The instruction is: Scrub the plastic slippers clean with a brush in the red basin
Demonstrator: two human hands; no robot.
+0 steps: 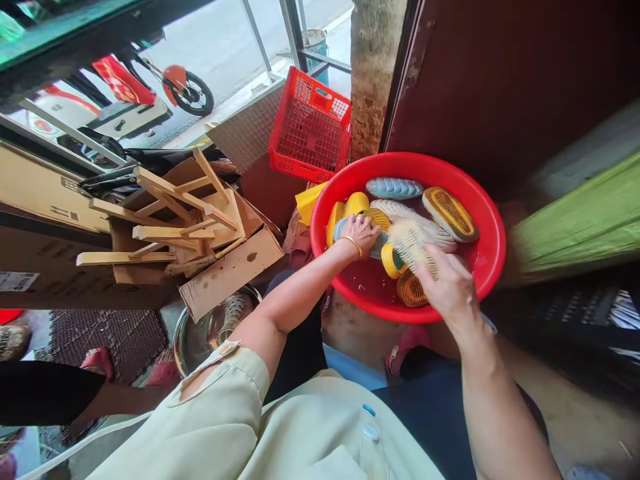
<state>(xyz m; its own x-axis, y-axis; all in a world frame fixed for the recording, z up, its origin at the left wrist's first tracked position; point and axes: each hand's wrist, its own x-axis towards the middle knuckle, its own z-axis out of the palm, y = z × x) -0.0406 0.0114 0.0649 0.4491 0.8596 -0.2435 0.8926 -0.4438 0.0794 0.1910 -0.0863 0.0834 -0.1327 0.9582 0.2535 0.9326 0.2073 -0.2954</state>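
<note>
Two outstretched arms (293,293), left fingers (371,231) curled over a grey slipper (379,247), right fingers (427,272) clasping a brush (411,243).

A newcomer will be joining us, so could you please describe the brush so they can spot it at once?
Find the big red basin in front of the person. Over its right half, the right hand grips the scrubbing brush, slightly blurred. Unlike the yellow-soled shoe just beyond it, it shows a mass of cream bristles.
</note>
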